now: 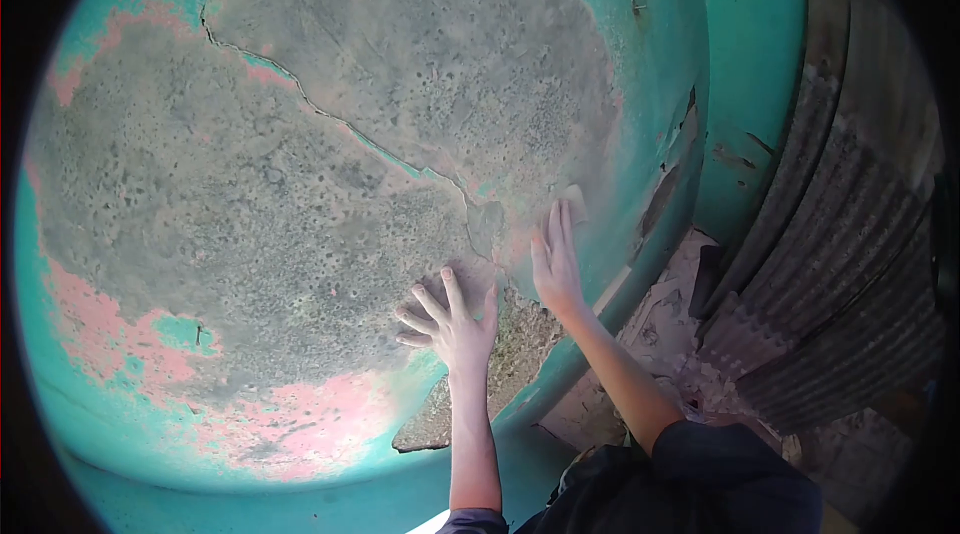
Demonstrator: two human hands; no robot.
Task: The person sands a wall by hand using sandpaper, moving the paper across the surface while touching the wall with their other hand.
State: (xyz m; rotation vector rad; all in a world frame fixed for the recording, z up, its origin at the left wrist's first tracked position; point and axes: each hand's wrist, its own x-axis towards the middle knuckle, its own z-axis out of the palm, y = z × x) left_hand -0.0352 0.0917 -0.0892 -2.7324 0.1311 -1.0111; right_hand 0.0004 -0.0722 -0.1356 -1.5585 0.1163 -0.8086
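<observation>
My left hand lies flat with its fingers spread on the bare grey patch of a wall, just left of a broken hollow that shows rough material. To its right, my right hand presses a small pale piece of what looks like sandpaper against the surface near the teal paint. Pale dust coats both hands. Between them ends a long jagged crack, which runs down from the upper left. The underside of the pale piece is hidden.
Pink undercoat and teal paint border the grey patch. More chipped paint shows along the curved right edge. Corrugated sheets lean at the right. Rubble lies below, beside my dark clothing.
</observation>
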